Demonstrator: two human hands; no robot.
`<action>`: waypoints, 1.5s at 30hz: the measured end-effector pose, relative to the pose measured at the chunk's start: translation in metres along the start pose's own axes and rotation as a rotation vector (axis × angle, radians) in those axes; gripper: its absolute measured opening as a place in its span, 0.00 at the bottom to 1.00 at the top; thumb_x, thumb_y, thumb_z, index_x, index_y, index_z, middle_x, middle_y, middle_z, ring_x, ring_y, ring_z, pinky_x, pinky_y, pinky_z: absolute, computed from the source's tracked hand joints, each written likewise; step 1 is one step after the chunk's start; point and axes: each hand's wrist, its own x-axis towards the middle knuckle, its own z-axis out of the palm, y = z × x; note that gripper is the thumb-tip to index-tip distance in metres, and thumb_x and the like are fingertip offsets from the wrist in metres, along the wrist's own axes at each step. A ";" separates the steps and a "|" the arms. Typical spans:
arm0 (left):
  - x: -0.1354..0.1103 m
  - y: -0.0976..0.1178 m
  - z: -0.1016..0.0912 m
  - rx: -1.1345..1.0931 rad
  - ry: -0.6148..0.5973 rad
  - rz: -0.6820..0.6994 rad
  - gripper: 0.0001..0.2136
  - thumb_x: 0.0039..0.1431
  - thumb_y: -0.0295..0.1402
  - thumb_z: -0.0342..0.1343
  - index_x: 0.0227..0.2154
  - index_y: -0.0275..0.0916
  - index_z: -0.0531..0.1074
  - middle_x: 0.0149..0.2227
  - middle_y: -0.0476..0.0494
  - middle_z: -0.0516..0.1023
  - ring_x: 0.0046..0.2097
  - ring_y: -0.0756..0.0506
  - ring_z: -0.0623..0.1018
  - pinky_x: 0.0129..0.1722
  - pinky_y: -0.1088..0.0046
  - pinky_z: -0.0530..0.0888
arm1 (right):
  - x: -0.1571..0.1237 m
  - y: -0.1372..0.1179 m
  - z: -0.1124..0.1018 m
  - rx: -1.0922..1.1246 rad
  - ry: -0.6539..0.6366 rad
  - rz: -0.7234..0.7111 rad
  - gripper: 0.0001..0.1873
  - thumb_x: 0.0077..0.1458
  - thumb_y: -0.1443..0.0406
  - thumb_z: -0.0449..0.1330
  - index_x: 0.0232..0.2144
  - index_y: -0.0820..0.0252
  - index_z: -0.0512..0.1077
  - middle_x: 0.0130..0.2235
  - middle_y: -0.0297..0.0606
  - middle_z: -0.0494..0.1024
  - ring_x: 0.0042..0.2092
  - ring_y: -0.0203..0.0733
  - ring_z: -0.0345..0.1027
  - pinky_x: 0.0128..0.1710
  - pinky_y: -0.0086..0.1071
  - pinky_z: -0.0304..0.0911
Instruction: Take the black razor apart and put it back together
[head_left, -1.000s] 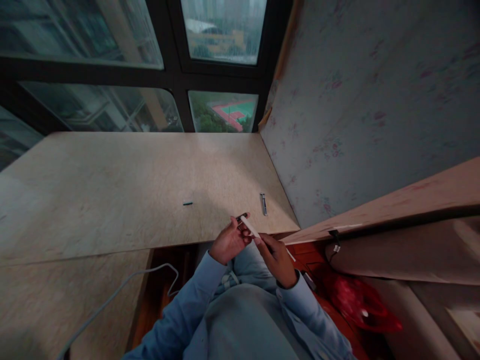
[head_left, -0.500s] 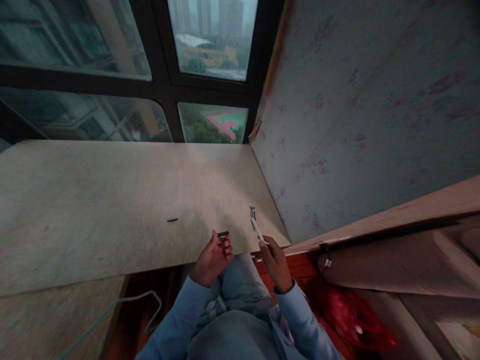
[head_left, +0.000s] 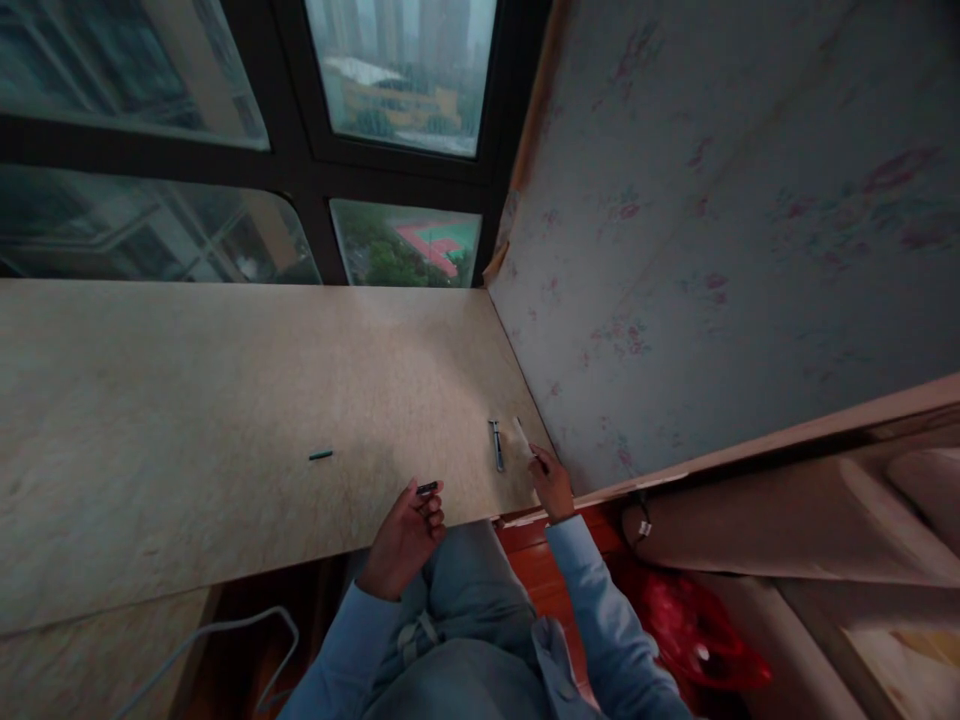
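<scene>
My left hand [head_left: 405, 530] is at the near edge of the pale wooden desk [head_left: 225, 400], its fingertips pinched on a small dark piece [head_left: 427, 488]. My right hand [head_left: 551, 482] reaches onto the desk's right corner and pinches a thin white stick [head_left: 522, 437] that lies on or just above the surface. A short metal tool [head_left: 497, 446] lies on the desk just left of the stick. A small dark green piece [head_left: 321, 455] lies alone further left.
A papered wall [head_left: 712, 230] bounds the desk on the right and dark-framed windows [head_left: 315, 170] at the back. A red bag [head_left: 697, 640] sits on the floor at right. A grey cable [head_left: 225, 635] hangs below the desk edge at left.
The hands were together holding the white stick and the dark piece. They parted: my right hand carried the stick out to the desk's right corner, my left kept the dark piece.
</scene>
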 end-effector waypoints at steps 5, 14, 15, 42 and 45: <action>0.001 0.001 -0.007 -0.013 0.023 0.017 0.14 0.63 0.39 0.53 0.35 0.30 0.75 0.23 0.49 0.69 0.24 0.52 0.69 0.22 0.76 0.67 | 0.004 0.016 0.004 -0.144 0.017 -0.013 0.22 0.50 0.64 0.52 0.43 0.64 0.78 0.42 0.49 0.80 0.43 0.49 0.73 0.47 0.41 0.66; 0.002 0.000 -0.014 -0.017 0.015 0.013 0.11 0.61 0.35 0.56 0.36 0.30 0.74 0.23 0.49 0.69 0.24 0.53 0.69 0.23 0.76 0.68 | 0.017 0.023 0.011 -0.382 0.064 -0.018 0.20 0.50 0.70 0.53 0.44 0.64 0.78 0.40 0.49 0.77 0.40 0.48 0.71 0.43 0.36 0.65; 0.002 0.000 -0.014 -0.013 0.013 0.011 0.10 0.60 0.34 0.56 0.36 0.31 0.74 0.24 0.49 0.69 0.24 0.53 0.69 0.23 0.76 0.68 | 0.018 0.023 0.012 -0.394 0.069 -0.020 0.20 0.50 0.70 0.53 0.44 0.64 0.78 0.40 0.49 0.77 0.40 0.48 0.71 0.43 0.36 0.65; 0.007 0.009 -0.012 0.331 0.021 0.255 0.20 0.42 0.32 0.70 0.40 0.33 0.76 0.26 0.50 0.71 0.26 0.56 0.68 0.26 0.79 0.66 | 0.014 0.026 0.016 -0.335 0.017 -0.125 0.16 0.52 0.68 0.54 0.42 0.62 0.77 0.40 0.46 0.77 0.42 0.45 0.69 0.45 0.36 0.65; 0.014 0.005 -0.005 0.540 0.095 0.371 0.21 0.40 0.33 0.70 0.40 0.34 0.77 0.24 0.51 0.72 0.24 0.55 0.68 0.25 0.78 0.65 | 0.012 0.025 0.016 -0.321 0.021 -0.122 0.17 0.53 0.67 0.55 0.43 0.64 0.77 0.40 0.47 0.77 0.42 0.46 0.69 0.46 0.38 0.65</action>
